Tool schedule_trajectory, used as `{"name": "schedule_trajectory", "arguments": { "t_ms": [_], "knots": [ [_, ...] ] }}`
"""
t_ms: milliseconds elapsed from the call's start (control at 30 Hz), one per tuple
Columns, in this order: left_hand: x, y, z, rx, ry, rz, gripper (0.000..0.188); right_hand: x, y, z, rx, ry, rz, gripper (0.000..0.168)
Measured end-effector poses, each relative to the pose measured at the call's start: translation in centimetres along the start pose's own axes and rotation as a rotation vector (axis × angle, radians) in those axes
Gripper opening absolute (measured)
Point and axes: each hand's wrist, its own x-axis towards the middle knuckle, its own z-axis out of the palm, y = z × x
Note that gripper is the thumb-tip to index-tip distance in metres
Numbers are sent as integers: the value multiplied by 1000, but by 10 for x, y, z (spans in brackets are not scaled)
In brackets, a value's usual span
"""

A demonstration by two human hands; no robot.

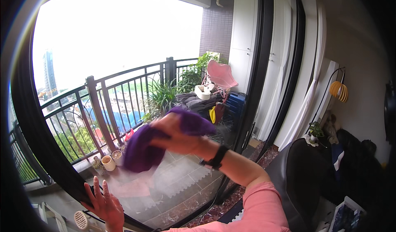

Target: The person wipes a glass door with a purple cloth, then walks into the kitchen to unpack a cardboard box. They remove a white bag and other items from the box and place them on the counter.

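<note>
My right hand [174, 136] grips a purple cloth [144, 148], which is blurred and bunched around the fingers. It is held up before the glass pane of a sliding door, and whether cloth and glass touch is hard to tell. A whitish haze [179, 176] shows on the glass below the cloth. A dark watch [218, 157] is strapped on my right wrist. Lower left, my left hand [103, 201] is raised with its fingers apart, overlapping the black door frame [46, 139]. Nothing is held in it.
Beyond the glass are a black balcony railing [130, 74], small potted plants [108, 163], leafy plants [162, 96], a pink folding chair [221, 74] and a blue suitcase [235, 108]. Indoors, a dark grey chair [278, 167] stands at my right. A beige slotted object [82, 220] sits at lower left.
</note>
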Motion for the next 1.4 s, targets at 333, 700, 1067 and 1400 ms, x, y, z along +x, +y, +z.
{"name": "schedule_trajectory", "arguments": {
  "t_ms": [333,700,1067,1400],
  "knots": [
    [1,9,3,-68,49,34,34,-75,181,-81,-631,858,868,35],
    [-6,-1,1,-38,15,39,35,-34,35,-14,365,234,504,23],
    [-2,10,0,-102,32,23,29,71,123,-99,-612,707,396,23],
    [-7,0,3,-54,41,25,28,111,29,-64,-151,341,112,27]
  ]
}}
